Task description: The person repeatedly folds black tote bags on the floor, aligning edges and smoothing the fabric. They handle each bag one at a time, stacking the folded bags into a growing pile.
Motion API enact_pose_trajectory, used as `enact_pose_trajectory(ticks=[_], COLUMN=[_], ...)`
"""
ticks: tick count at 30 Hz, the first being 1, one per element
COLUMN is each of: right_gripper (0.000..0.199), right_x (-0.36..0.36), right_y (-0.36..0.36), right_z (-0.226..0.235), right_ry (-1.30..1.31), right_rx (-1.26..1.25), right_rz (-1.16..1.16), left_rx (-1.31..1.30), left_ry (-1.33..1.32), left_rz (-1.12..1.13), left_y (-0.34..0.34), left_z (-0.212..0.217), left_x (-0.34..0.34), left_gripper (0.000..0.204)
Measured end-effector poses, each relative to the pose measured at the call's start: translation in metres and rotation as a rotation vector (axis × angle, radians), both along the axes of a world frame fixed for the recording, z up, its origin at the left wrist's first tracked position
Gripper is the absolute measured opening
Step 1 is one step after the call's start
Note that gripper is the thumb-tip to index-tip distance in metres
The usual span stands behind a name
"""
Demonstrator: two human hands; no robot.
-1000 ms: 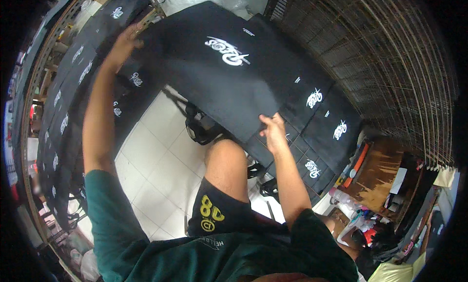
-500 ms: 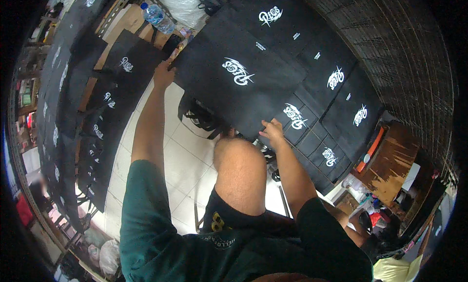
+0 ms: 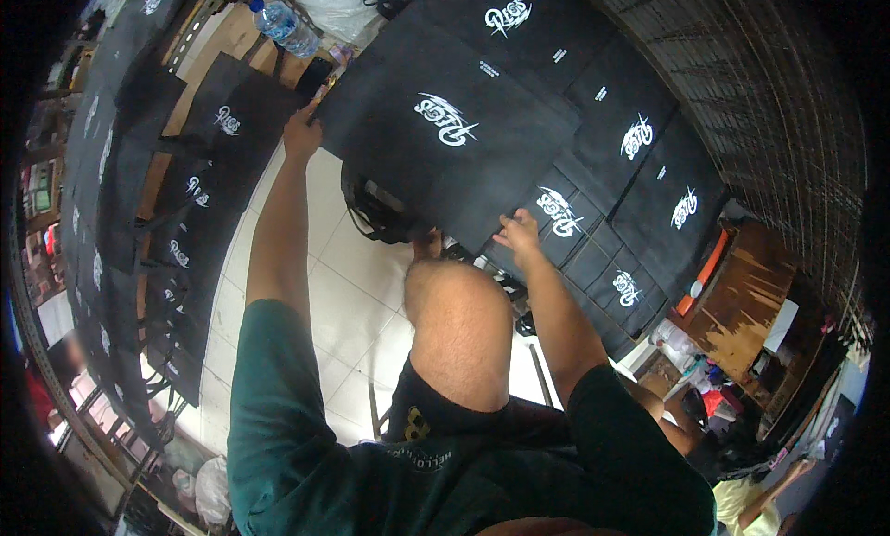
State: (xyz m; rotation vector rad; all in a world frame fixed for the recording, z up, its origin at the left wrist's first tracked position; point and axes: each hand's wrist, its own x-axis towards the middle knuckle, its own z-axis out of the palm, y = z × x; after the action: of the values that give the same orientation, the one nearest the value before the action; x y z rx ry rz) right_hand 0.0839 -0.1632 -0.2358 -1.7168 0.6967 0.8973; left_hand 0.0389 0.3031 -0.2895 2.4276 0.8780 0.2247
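A black fabric panel (image 3: 385,146) with a white printed design stretches between my two hands. My left hand (image 3: 303,133) is closed on its left corner. At the near right corner, the fingers of my right hand (image 3: 517,232) pinch the edge of the same panel. More black printed panels (image 3: 640,188) lie overlapped beneath it and to its right. Black straps (image 3: 371,216) hang below the panel's near edge, above the tiled floor.
Black printed panels (image 3: 222,156) cover a rack at left. A water bottle (image 3: 286,28) and clear plastic wrap (image 3: 334,12) stand at the far side. A dark wire grille (image 3: 742,100) rises at right, above a worn wooden box (image 3: 746,276). Someone in yellow (image 3: 737,504) is at lower right.
Both hands have shifted slightly away from me, the left hand also leftward. The held panel has slid a little left and away with them. The person at lower right shows more of an arm.
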Motion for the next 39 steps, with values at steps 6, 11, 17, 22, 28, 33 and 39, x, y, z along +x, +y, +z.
enact_pose_trajectory(ticks=[6, 11, 17, 22, 28, 33, 39], right_gripper=[0.032, 0.03, 0.03, 0.024, 0.021, 0.023, 0.033], right_x=[-0.002, 0.0, -0.001, -0.002, 0.001, 0.0, 0.002], right_y=[-0.01, -0.003, -0.001, -0.007, 0.003, 0.004, 0.004], right_z=[-0.012, 0.0, -0.005, -0.018, -0.028, -0.025, -0.024], right_ry=[-0.004, 0.008, -0.012, -0.016, -0.04, -0.036, -0.025], right_rx=[0.028, 0.028, 0.003, -0.011, 0.012, -0.007, -0.047], right_rz=[0.009, 0.076, 0.065, 0.059, 0.109, 0.061, 0.126], left_rx=[-0.088, -0.004, 0.021, -0.052, -0.037, -0.027, 0.027], left_ry=[0.024, 0.062, 0.084, 0.081, -0.02, 0.052, -0.001], left_rz=[0.017, 0.066, 0.117, 0.116, 0.107, 0.126, 0.112], left_y=[-0.02, -0.012, -0.008, -0.014, 0.019, -0.005, -0.002], left_z=[0.029, 0.017, 0.011, 0.018, -0.014, 0.021, 0.014], left_x=[0.015, 0.011, 0.008, 0.015, -0.006, 0.016, 0.002], left_gripper=[0.045, 0.042, 0.041, 0.04, 0.04, 0.04, 0.041])
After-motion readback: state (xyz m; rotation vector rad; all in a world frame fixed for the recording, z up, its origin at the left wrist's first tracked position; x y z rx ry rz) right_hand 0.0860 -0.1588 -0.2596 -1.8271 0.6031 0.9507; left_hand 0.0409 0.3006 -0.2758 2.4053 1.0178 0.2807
